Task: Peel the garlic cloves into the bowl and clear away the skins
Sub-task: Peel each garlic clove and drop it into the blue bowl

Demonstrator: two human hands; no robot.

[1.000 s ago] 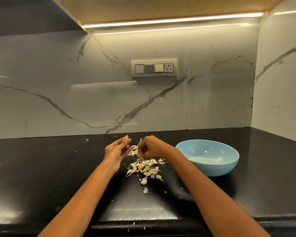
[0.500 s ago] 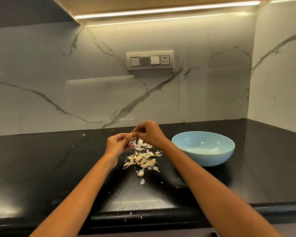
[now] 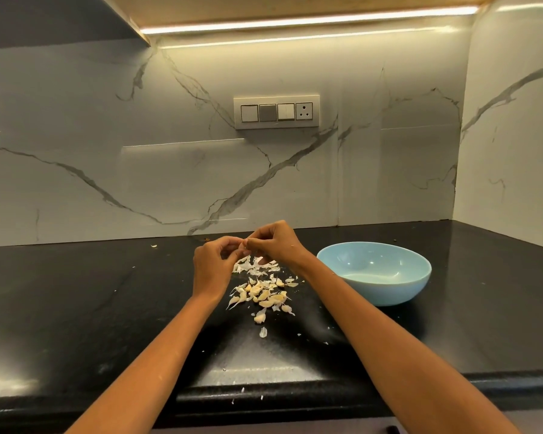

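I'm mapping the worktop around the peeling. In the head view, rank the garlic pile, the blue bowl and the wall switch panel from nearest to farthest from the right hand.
From the right hand:
1. Garlic pile, just below it, toward the person.
2. Blue bowl, to its right on the counter.
3. Switch panel, up on the back wall.

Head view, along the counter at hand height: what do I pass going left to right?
Stray skin flake → left hand → garlic clove pinched between both hands → right hand → blue bowl.
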